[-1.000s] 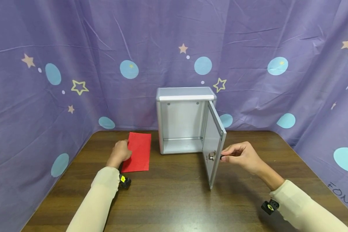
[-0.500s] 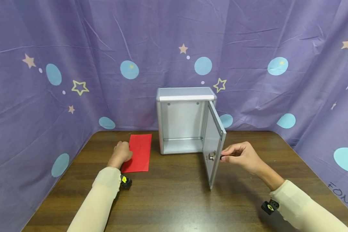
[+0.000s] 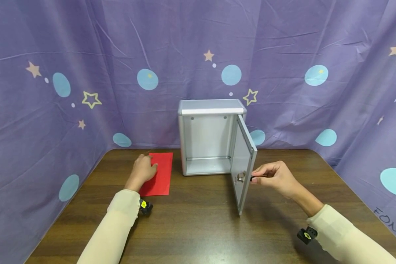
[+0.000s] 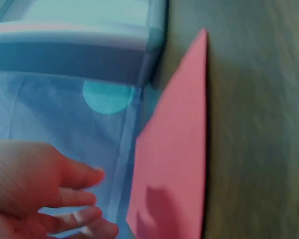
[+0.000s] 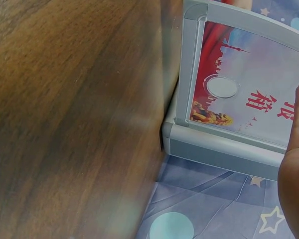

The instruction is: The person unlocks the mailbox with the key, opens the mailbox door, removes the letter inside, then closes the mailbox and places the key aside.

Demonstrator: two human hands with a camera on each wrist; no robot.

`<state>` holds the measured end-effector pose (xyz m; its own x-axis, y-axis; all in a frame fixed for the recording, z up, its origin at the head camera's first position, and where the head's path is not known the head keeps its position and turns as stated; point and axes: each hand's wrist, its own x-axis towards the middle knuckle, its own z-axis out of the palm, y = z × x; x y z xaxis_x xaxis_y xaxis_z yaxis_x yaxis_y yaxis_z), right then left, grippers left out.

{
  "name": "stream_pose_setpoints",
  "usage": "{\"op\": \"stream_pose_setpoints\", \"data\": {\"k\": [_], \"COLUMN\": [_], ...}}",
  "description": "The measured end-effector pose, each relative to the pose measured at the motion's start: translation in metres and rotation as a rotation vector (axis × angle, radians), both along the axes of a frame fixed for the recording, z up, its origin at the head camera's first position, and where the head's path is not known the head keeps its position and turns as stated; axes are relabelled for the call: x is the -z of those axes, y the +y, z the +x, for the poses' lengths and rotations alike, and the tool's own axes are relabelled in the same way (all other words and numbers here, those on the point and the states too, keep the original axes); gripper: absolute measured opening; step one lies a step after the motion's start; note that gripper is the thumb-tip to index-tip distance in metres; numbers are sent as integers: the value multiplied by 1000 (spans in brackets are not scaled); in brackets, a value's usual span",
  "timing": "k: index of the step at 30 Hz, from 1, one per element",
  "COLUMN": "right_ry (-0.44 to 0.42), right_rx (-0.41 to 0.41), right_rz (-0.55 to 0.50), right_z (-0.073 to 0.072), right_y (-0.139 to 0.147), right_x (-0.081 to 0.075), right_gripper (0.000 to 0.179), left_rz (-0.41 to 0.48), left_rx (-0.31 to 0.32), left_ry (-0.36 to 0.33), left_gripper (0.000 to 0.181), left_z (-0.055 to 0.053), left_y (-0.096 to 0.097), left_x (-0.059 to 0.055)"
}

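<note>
A flat red sheet of paper (image 3: 163, 174), possibly an envelope, lies on the table at left. My left hand (image 3: 143, 169) is over its left side, fingers loosely extended. In the left wrist view that hand (image 4: 45, 194) appears apart from the red paper (image 4: 174, 149), casting a shadow on it. A silver metal mailbox (image 3: 214, 106) stands at the back, its door (image 3: 247, 157) swung outward to the right. My right hand (image 3: 278, 179) pinches a small black-headed piece, apparently a key (image 3: 252, 178), at the door's lock (image 3: 241, 178). The right wrist view shows the door's printed front (image 5: 244, 74).
The brown wooden table (image 3: 191, 227) carries everything. Behind and beside it hangs a purple curtain (image 3: 184, 47) with stars and blue spots. The mailbox interior (image 3: 208, 139) is visible, with two holes in its back wall. The door's free edge juts toward the front.
My left hand has moved slightly forward and right, and its fingers have spread from a curled grasp at the paper's left edge. The paper has shifted slightly. My right hand stays at the lock.
</note>
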<state>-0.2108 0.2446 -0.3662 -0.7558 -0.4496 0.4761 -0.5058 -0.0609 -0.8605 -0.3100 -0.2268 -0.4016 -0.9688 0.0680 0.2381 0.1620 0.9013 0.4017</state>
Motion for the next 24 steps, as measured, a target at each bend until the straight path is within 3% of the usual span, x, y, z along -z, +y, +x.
{"op": "stream_pose_setpoints", "data": {"k": [11,17,24], "right_ry": [-2,1,-15], "right_rx": [-4,-12,-7], "right_rz": [2,-3,-3], "right_z": [0,0,-1], "right_y": [0,0,0], "right_x": [-2,-2,-2], "right_gripper": [29,33,32], "left_rz": [257,421,469], "left_rx": [93,177,268], "left_ry": [216,268,333], "left_gripper": [43,39,45], "left_z": [1,2,4], "left_y": [26,43,56], "left_x": [-8,-5,1]}}
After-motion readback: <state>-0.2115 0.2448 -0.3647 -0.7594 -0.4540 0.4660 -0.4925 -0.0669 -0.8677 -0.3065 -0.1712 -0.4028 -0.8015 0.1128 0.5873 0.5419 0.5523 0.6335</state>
